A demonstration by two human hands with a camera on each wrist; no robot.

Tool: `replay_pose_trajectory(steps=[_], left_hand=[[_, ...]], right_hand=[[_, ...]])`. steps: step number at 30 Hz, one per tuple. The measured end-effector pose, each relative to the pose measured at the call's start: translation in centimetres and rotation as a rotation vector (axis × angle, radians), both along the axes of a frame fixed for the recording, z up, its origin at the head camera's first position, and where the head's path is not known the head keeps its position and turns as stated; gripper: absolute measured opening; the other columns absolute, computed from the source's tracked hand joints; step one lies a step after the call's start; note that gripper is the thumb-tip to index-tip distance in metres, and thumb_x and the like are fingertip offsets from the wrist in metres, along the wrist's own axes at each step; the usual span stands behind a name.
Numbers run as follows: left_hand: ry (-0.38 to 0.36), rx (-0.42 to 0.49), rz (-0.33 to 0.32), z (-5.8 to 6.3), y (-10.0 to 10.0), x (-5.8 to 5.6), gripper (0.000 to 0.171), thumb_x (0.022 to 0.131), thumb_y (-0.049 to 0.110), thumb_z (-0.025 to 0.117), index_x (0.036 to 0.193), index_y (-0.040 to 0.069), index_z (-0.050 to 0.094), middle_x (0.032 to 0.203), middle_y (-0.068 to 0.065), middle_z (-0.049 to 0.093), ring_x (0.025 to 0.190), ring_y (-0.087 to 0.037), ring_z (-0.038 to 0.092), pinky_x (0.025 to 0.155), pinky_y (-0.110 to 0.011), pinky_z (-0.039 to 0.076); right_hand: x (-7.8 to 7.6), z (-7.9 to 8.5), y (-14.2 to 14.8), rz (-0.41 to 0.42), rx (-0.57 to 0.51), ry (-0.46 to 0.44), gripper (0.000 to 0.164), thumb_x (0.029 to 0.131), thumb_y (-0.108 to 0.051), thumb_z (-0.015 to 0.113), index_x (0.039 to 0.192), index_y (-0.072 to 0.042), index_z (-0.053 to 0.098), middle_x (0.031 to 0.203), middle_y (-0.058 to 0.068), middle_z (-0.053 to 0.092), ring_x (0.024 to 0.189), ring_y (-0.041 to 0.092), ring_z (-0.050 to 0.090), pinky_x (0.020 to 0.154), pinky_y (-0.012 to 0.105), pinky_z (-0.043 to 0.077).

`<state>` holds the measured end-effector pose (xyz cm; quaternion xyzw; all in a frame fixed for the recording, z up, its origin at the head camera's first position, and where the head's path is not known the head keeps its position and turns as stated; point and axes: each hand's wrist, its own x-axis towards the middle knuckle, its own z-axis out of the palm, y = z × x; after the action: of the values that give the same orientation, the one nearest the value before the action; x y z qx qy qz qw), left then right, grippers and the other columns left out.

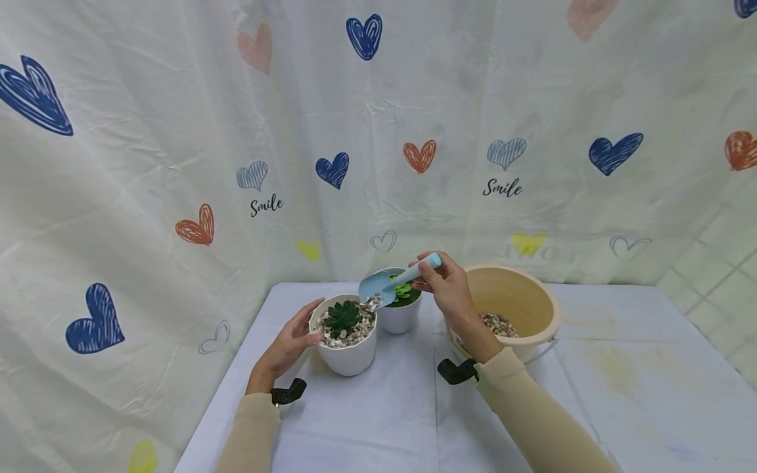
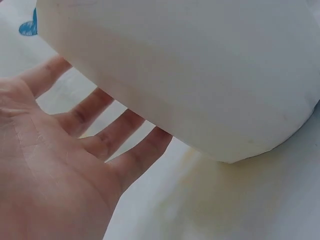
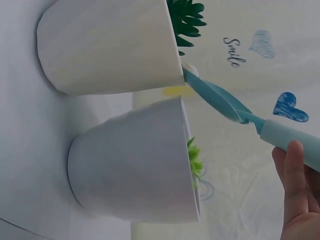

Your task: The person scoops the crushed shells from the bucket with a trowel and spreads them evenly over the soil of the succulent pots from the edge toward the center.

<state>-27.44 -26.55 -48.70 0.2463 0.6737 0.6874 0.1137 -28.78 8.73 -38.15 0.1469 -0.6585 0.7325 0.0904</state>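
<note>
My left hand (image 1: 290, 340) holds the left side of a white flowerpot (image 1: 349, 360), thumb at the near rim and fingers reaching round the far side. In the left wrist view the fingertips pass behind the pot wall and are hidden. A dark green succulent (image 1: 342, 319) stands in that pot among pale pebbles (image 1: 353, 337). My right hand (image 1: 447, 289) grips the handle of a light blue hand trowel (image 1: 378, 286). The trowel slopes down to the left, its tip at the pot's right rim, with some pebbles at the tip. In the right wrist view the trowel (image 3: 220, 102) meets the rim.
Just behind and right of the pot stands a second white flowerpot (image 1: 399, 320) with a bright green plant (image 1: 407, 293). A beige bucket (image 1: 535, 309) with pebbles (image 1: 498, 324) in it is at the right, beside my right forearm. A heart-print curtain (image 1: 378, 118) hangs behind the white-covered table (image 1: 378, 427).
</note>
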Motion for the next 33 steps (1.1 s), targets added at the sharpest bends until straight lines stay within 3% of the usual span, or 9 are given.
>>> replay_pose_trajectory(steps=[4,6,11,13,20,27,33], left_hand=[[0.002,-0.056,0.009,0.8,0.3,0.3,0.078,0.091,0.01,0.057,0.155,0.014,0.014,0.16,-0.01,0.018,0.143,-0.024,0.025,0.104,-0.028,0.038],[-0.013,-0.103,0.022,1.3,0.7,0.5,0.085,0.087,0.016,0.065,0.155,0.019,0.013,0.159,-0.01,0.019,0.142,-0.029,0.026,0.103,-0.032,0.039],[-0.038,-0.223,0.079,2.3,1.9,0.8,0.102,0.076,0.024,0.081,0.151,0.038,0.013,0.154,-0.01,0.021,0.133,-0.035,0.04,0.094,-0.038,0.048],[-0.033,-0.238,0.106,2.2,2.2,0.7,0.104,0.073,0.022,0.083,0.15,0.038,0.015,0.153,-0.012,0.023,0.129,-0.034,0.044,0.093,-0.037,0.049],[-0.04,-0.208,0.14,1.7,2.3,0.6,0.101,0.072,0.016,0.083,0.148,0.039,0.02,0.15,-0.009,0.028,0.127,-0.031,0.046,0.092,-0.036,0.05],[-0.044,-0.179,0.125,1.1,1.9,0.4,0.1,0.076,0.016,0.081,0.149,0.042,0.018,0.152,-0.005,0.026,0.131,-0.03,0.044,0.095,-0.035,0.049],[-0.061,-0.116,0.107,0.7,1.5,0.3,0.099,0.077,0.013,0.078,0.15,0.036,0.015,0.151,-0.007,0.028,0.13,-0.03,0.047,0.094,-0.036,0.049]], right_hand=[[-0.1,-0.1,0.0,0.013,0.012,0.001,0.028,0.095,-0.028,0.059,0.117,-0.011,0.059,0.12,0.021,0.063,0.093,0.02,0.068,0.087,0.048,0.054],[-0.2,-0.2,0.0,0.018,0.012,0.008,0.029,0.095,-0.027,0.059,0.118,-0.009,0.058,0.121,0.02,0.063,0.094,0.023,0.067,0.089,0.051,0.052],[-0.2,0.0,0.1,0.017,0.003,0.03,0.038,0.095,-0.025,0.06,0.123,-0.001,0.055,0.12,0.02,0.063,0.096,0.03,0.066,0.088,0.051,0.052],[-0.1,0.0,0.1,0.019,0.005,0.03,0.04,0.095,-0.026,0.06,0.124,0.001,0.054,0.121,0.02,0.063,0.097,0.03,0.065,0.088,0.049,0.053],[0.3,0.2,-0.1,0.031,0.002,0.043,0.028,0.095,-0.024,0.06,0.118,-0.008,0.059,0.121,0.021,0.063,0.096,0.029,0.065,0.088,0.051,0.052],[0.4,0.1,-0.4,0.053,0.035,0.076,0.03,0.094,-0.026,0.059,0.119,-0.008,0.058,0.12,0.017,0.063,0.103,0.022,0.067,0.083,0.043,0.056],[0.6,0.2,-0.5,0.076,0.037,0.094,0.03,0.094,-0.023,0.06,0.119,-0.006,0.057,0.12,0.02,0.062,0.109,0.028,0.064,0.08,0.039,0.058]])
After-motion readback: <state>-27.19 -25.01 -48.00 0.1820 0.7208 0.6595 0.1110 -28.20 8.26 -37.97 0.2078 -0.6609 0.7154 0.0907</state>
